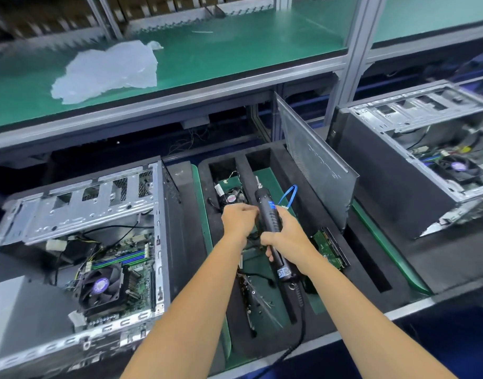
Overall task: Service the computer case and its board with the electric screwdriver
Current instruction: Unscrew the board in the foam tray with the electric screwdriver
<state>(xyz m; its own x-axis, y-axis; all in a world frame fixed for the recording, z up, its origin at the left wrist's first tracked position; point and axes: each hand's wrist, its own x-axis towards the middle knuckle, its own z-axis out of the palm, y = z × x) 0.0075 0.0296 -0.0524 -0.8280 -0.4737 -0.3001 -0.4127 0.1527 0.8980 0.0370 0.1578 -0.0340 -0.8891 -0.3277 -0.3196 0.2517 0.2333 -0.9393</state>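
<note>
I am gripping the electric screwdriver (270,231) in my right hand (285,236), bit pointing toward twelve o'clock over the foam tray (295,165). My left hand (239,218) is curling beside its barrel; what it pinches I cannot tell. The open computer case (79,242) is lying at nine o'clock, board (131,274) exposed.

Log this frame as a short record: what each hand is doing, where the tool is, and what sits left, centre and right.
right hand: grips the electric screwdriver mid-body, bit pointing away
left hand: fingers curled beside the screwdriver; what it holds cannot be told
left: open computer case, board and fan exposed
centre: black foam tray with loose parts, under both hands
right: second open case
behind tray: grey side panel standing on edge
shelf: clear plastic bag
</note>
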